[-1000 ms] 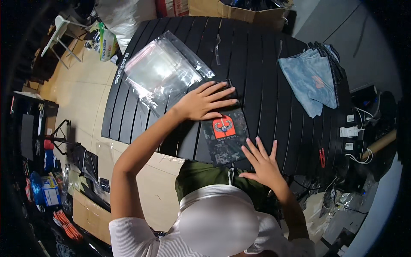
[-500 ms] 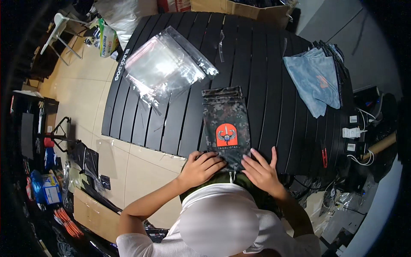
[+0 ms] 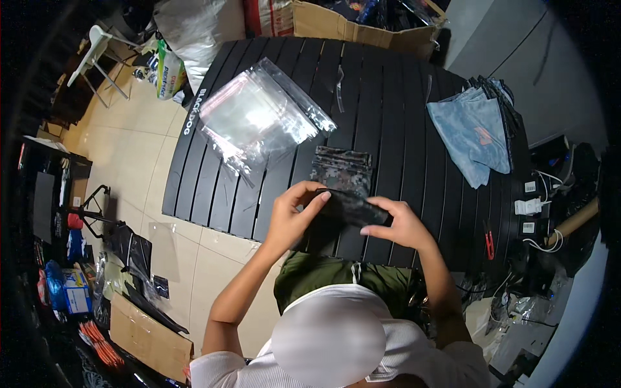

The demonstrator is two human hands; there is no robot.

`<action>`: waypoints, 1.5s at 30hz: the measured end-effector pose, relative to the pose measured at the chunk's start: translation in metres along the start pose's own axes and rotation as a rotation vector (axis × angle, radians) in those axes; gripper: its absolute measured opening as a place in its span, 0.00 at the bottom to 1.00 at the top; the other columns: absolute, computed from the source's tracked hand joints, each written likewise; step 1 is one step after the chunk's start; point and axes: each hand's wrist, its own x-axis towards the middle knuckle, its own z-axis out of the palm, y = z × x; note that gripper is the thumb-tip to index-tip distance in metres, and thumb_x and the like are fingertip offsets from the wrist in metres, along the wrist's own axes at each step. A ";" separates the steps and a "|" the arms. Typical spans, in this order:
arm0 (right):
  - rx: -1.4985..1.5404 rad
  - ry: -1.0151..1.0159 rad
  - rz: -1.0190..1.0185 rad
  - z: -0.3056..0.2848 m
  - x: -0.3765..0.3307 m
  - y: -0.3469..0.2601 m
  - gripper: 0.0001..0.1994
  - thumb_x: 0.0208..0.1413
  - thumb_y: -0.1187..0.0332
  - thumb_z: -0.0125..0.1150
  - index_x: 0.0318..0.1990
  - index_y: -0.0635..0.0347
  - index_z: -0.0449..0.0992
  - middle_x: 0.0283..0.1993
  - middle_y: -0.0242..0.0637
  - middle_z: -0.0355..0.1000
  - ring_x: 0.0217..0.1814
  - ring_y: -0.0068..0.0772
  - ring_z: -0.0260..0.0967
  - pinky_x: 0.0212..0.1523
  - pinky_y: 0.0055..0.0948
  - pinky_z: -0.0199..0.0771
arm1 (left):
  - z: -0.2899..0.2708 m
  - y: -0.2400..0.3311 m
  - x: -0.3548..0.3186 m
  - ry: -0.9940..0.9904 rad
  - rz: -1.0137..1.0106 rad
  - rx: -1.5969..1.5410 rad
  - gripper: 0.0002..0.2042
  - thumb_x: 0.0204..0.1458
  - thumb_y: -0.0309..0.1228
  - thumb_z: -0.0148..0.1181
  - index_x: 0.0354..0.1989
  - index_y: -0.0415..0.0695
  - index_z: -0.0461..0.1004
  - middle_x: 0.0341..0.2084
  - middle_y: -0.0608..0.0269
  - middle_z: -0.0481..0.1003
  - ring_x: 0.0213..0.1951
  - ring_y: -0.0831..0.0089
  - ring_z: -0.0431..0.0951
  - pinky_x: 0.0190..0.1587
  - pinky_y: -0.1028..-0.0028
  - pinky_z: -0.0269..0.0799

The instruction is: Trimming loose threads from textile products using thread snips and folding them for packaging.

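A camouflage-patterned fabric pouch (image 3: 341, 173) lies in front of me on the black slatted table (image 3: 388, 129). Its near end is lifted and folded up, so the orange emblem is out of sight. My left hand (image 3: 296, 213) pinches the left side of the raised fold between thumb and fingers. At the other side, my right hand (image 3: 402, 223) grips the fold's right edge, thumb below and fingers above. The far end of the pouch still rests flat on the slats.
A stack of clear plastic bags (image 3: 252, 119) lies at the table's left. Folded blue cloth pieces (image 3: 472, 129) sit at the far right, with a red-handled tool (image 3: 489, 242) nearer the right edge. A cardboard box (image 3: 362, 26) stands beyond the table.
Both hands have moved away from me, lifting the pouch's near end off the table and folding it upward. The emblem that was visible is now hidden.
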 end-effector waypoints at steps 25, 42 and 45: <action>-0.337 0.662 -0.015 -0.008 0.093 0.046 0.12 0.46 0.66 0.62 0.36 0.63 0.74 0.30 0.33 0.69 0.26 0.21 0.65 0.26 0.22 0.64 | -0.016 -0.046 0.100 0.090 0.354 0.585 0.13 0.49 0.32 0.57 0.42 0.40 0.71 0.26 0.55 0.72 0.26 0.67 0.71 0.32 0.73 0.67; -0.272 0.195 0.137 -0.034 0.074 -0.017 0.13 0.38 0.68 0.66 0.28 0.65 0.70 0.31 0.39 0.69 0.36 0.38 0.66 0.36 0.30 0.65 | -0.027 0.009 0.115 -0.409 0.021 0.388 0.09 0.44 0.28 0.61 0.30 0.38 0.70 0.29 0.59 0.74 0.33 0.68 0.74 0.37 0.72 0.68; -0.595 0.409 -0.281 -0.031 0.040 -0.037 0.10 0.36 0.75 0.63 0.28 0.64 0.68 0.31 0.37 0.68 0.37 0.39 0.65 0.38 0.32 0.64 | -0.021 0.033 0.080 -0.223 0.441 0.571 0.08 0.43 0.26 0.62 0.30 0.40 0.70 0.29 0.60 0.73 0.35 0.68 0.73 0.38 0.71 0.67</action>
